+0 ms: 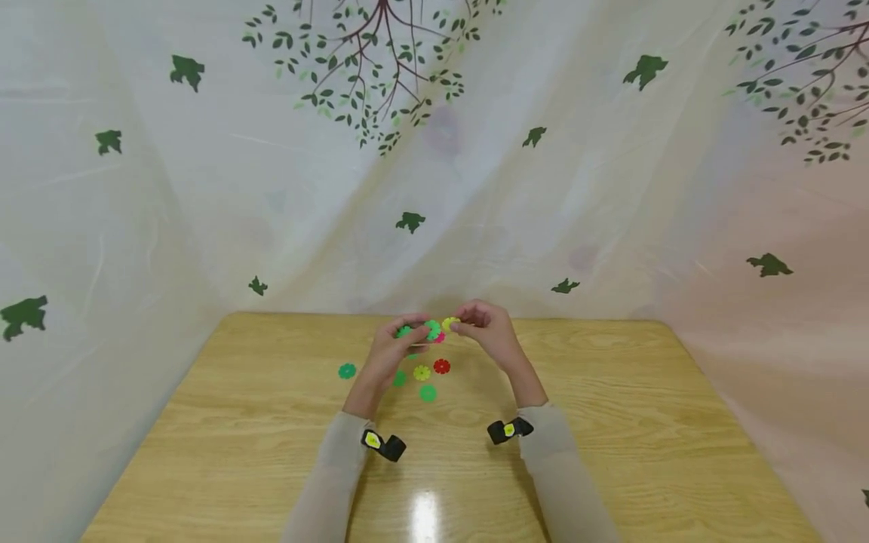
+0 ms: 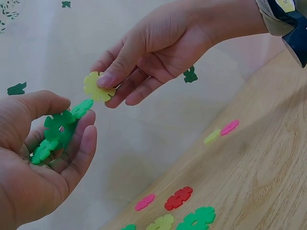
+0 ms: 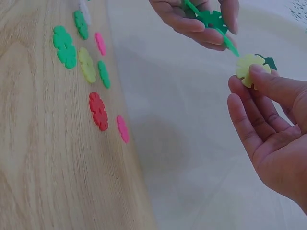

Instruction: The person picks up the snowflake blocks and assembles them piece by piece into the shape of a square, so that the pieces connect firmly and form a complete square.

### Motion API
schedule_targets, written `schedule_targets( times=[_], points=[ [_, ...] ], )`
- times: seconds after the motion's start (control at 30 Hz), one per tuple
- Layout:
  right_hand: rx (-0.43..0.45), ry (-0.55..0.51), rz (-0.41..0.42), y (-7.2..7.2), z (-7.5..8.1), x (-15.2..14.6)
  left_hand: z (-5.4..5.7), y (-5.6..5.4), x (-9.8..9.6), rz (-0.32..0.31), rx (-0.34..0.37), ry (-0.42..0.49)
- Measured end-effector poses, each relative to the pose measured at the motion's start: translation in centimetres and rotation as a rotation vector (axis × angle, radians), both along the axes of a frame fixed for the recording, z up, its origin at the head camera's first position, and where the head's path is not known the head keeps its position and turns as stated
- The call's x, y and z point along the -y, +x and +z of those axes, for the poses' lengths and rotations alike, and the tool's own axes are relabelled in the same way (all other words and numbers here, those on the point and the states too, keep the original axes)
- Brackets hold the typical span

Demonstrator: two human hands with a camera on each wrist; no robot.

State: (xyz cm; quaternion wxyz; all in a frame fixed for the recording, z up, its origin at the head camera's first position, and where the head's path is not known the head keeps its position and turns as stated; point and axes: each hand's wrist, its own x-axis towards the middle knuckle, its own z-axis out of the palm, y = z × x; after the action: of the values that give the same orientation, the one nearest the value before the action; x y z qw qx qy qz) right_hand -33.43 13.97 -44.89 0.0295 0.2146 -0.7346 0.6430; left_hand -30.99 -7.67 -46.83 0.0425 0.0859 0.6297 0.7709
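My left hand [image 1: 388, 353] holds several green notched plastic discs [image 2: 57, 128] slotted together at angles, with thumb and fingertips around them. Between thumb and index finger, my right hand [image 1: 498, 337] pinches one yellow notched disc [image 2: 92, 87]. In the left wrist view this disc is close to the outermost green piece, with a small gap between them. Both hands are raised over the far part of the table. Below them lie a red disc [image 1: 442, 366], a yellow disc [image 1: 422, 372] and a green disc [image 1: 428, 393], all flat and loose.
The wooden table [image 1: 611, 422] ends at a pale curtain [image 1: 326, 226] printed with leaves and branches. Another green disc [image 1: 347, 370] lies left of the left forearm. Pink discs, one of them a small pink disc [image 3: 122, 128], lie near the table's far edge.
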Motion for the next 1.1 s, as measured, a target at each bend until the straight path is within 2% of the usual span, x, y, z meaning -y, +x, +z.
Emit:
schedule_targets(
  times=[0.43, 0.73, 1.1],
  points=[
    [-0.049, -0.048, 0.011, 0.2, -0.2, 0.5, 0.3, 0.1, -0.2, -0.016, -0.02, -0.017],
    [-0.085, -0.055, -0.022, 0.6, -0.6, 1.1, 0.1, 0.3, -0.2, -0.007, -0.03, -0.029],
    [-0.091, -0.123, -0.075, 0.9, -0.8, 1.6, 0.6, 0.7, -0.3, -0.01, -0.027, -0.027]
  ],
)
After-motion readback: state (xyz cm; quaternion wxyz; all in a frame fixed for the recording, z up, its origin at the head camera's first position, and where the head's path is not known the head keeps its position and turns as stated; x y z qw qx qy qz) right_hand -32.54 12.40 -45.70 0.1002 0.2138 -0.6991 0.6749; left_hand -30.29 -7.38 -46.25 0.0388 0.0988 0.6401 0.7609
